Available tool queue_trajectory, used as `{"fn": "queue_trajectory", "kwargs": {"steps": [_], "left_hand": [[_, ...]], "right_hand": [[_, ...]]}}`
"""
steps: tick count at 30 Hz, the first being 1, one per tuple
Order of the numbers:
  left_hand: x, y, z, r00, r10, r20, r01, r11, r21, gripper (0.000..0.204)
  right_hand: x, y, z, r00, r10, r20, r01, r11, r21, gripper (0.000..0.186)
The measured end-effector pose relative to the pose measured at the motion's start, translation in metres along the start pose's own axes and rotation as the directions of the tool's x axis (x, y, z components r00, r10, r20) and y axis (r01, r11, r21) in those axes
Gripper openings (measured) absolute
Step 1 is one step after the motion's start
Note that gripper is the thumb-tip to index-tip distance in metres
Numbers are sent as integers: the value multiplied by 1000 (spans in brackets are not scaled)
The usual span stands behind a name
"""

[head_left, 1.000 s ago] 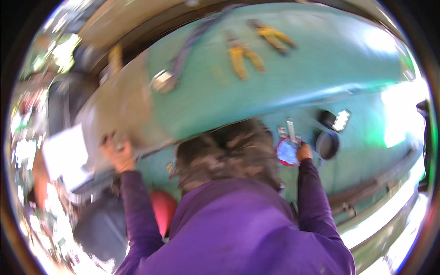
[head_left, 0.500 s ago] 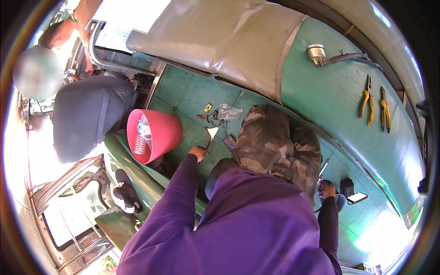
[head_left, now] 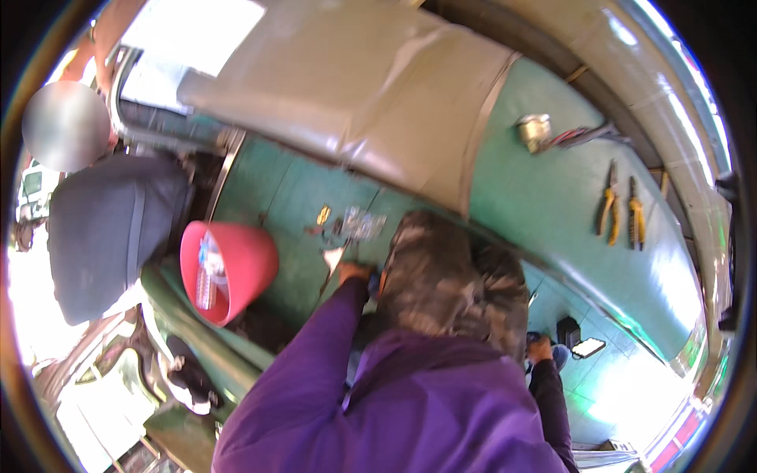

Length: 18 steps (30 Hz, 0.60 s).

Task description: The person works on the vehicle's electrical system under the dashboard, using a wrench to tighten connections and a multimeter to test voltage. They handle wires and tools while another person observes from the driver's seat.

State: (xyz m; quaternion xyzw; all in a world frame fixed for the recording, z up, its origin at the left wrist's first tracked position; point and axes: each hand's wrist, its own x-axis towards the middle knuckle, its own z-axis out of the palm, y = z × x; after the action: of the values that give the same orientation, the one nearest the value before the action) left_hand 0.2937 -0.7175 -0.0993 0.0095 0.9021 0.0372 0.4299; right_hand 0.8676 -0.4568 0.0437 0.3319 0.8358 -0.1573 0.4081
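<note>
My left hand [head_left: 354,270] reaches down beside my left knee, touching a small dark object [head_left: 374,284]; its fingers are partly hidden and blurred. Left of it lie a white scrap [head_left: 332,256], a small yellow piece [head_left: 323,214], a clear plastic bag [head_left: 363,223] and thin leads. My right hand [head_left: 541,349] is down on the other side of my camouflage-clad legs [head_left: 426,284], fingers curled on something I cannot make out, beside a round grey-blue item [head_left: 560,356] and a black work light [head_left: 586,347].
Two yellow-handled pliers [head_left: 609,206] and a metal cylinder with wires [head_left: 536,130] lie on the green bench cushion [head_left: 576,268]. A pink bin with bottles [head_left: 248,276] stands left, near a grey seat [head_left: 98,236] and dark sandals [head_left: 189,370]. Another person's arm [head_left: 106,43] is at upper left.
My view has swung left, then shifted slightly. Since half a second ago, my left hand has moved right and forward, toward my knee. My right hand remains low by my right leg.
</note>
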Motion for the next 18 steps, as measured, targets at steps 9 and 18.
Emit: {"fn": "queue_trajectory", "kwargs": {"steps": [9, 18], "left_hand": [[-88, -48, -193, 850, 341, 402, -116, 865, -489, 20], [-353, 42, -502, 604, 791, 100, -188, 263, -946, 72]], "right_hand": [[-6, -31, -83, 989, -40, -142, 95, 910, 404, 33], [-65, -27, -254, 927, -199, 317, 15, 865, 501, 47]]}}
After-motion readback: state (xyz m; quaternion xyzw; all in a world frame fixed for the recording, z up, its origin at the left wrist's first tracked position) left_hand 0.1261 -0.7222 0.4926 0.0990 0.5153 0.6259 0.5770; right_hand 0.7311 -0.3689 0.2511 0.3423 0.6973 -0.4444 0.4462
